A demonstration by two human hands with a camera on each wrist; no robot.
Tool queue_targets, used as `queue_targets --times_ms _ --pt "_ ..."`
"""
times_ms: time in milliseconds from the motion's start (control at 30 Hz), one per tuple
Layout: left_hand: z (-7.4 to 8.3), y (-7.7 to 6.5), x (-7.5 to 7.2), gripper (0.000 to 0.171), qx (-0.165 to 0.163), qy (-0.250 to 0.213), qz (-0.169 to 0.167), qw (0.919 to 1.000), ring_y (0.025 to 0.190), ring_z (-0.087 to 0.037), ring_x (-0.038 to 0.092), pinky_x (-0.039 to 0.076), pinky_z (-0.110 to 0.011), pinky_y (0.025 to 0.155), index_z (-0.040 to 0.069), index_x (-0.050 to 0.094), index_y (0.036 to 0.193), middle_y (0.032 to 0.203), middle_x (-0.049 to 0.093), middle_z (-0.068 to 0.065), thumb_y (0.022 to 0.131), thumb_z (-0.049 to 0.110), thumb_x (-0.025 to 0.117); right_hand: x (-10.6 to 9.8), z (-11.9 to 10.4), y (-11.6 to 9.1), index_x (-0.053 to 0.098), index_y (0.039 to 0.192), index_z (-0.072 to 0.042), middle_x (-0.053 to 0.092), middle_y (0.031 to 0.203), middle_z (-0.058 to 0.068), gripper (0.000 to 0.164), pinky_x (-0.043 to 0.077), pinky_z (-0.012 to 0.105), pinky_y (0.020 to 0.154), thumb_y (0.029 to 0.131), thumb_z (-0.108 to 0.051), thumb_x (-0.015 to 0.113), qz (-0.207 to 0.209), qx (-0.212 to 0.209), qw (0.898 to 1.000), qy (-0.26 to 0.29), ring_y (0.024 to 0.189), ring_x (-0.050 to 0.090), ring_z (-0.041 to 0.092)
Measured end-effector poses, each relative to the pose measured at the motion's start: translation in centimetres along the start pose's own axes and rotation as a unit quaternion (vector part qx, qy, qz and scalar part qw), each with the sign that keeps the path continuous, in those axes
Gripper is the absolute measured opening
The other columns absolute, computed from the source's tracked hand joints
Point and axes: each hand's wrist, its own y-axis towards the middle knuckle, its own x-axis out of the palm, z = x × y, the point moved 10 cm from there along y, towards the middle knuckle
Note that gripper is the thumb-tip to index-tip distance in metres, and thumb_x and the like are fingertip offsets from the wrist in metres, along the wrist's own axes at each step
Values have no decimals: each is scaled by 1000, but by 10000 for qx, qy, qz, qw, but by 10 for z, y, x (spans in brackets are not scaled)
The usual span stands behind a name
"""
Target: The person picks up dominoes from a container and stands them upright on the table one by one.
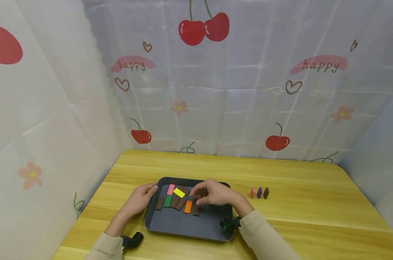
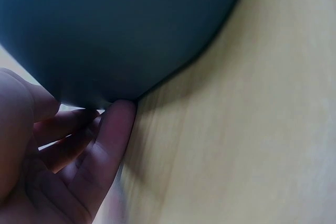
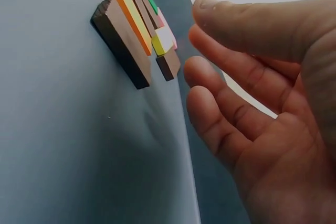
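A dark grey tray (image 1: 186, 229) lies on the table with several flat rectangular blocks in its far half. Among them are a pink block (image 1: 171, 189), a yellow block (image 1: 179, 193), a green block (image 1: 168, 200), an orange block (image 1: 188, 207) and several brown ones, such as the leftmost brown block (image 1: 159, 203). At the tray's left side, my left hand (image 1: 139, 198) grips the rim, fingers against its outer wall in the left wrist view. Over the blocks hovers my right hand (image 1: 214, 193), fingers loosely bent; the right wrist view shows nothing between them.
On the wooden table (image 1: 300, 224), right of the tray, a pink block (image 1: 253, 193), a purple block (image 1: 259, 192) and a dark brown block (image 1: 266, 193) stand on end in a row. A printed curtain (image 1: 215, 119) hangs behind the table's back edge.
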Motion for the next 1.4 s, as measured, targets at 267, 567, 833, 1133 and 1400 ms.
queue_targets --times_ms 267,567,833,1133,1400 --pt "0 0 0 46 -25 -29 -9 10000 143 -36 50 42 -56 119 3 55 148 146 61 -15 112 29 46 6 7 4 77 116 -16 75 112 1 26 56 21 78 91 -9 79 -111 81 9998 -175 90 62 7" --pt "-2 0 0 46 -11 -41 -26 10000 144 -35 50 41 -56 119 4 55 149 147 60 -14 112 30 46 12 11 6 79 111 -20 76 107 -6 28 55 21 79 85 -10 85 -298 218 9991 -221 93 65 16" --pt "-3 1 0 47 -20 -57 -18 10000 144 -35 50 41 -56 119 6 56 149 147 60 -13 112 32 46 16 16 6 79 107 -21 75 106 -7 30 57 19 81 81 -8 87 -433 299 9984 -194 93 68 8" --pt "-1 -1 -1 46 -15 19 19 10000 143 -36 50 41 -57 119 5 56 148 147 60 -14 111 31 47 18 16 7 80 103 -21 72 105 -11 28 57 17 82 80 -9 89 -422 264 9977 -449 93 67 1" --pt "0 0 -1 46 -24 21 38 10000 143 -36 51 41 -56 119 4 57 148 146 61 -15 111 30 48 15 17 6 81 101 -20 71 98 -10 23 55 17 75 81 -9 88 -214 318 9968 -703 83 62 1"
